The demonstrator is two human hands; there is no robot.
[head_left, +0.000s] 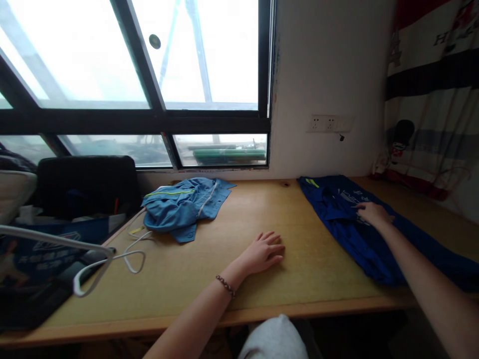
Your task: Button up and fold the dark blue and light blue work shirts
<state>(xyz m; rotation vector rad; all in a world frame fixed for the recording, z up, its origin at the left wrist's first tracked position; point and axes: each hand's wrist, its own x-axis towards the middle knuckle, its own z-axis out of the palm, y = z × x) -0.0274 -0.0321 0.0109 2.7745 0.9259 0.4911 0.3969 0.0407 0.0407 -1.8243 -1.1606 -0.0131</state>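
Note:
My left hand [264,252] lies flat and open on the bare wooden desk [239,239] near its middle, a beaded bracelet on the wrist. My right hand [372,213] rests palm down on a dark blue garment [359,234] spread along the right side of the desk; its fingers are loosely bent on the cloth near some white print. A light blue work shirt [185,204] with a yellow-green stripe lies crumpled at the back left of the desk, out of reach of both hands.
White clothes hangers [108,259] lie at the desk's left edge beside a dark bag [45,259] and a black case [86,184]. A window runs behind the desk. A wall socket [324,123] sits above the right side, and a curtain [430,99] hangs at far right.

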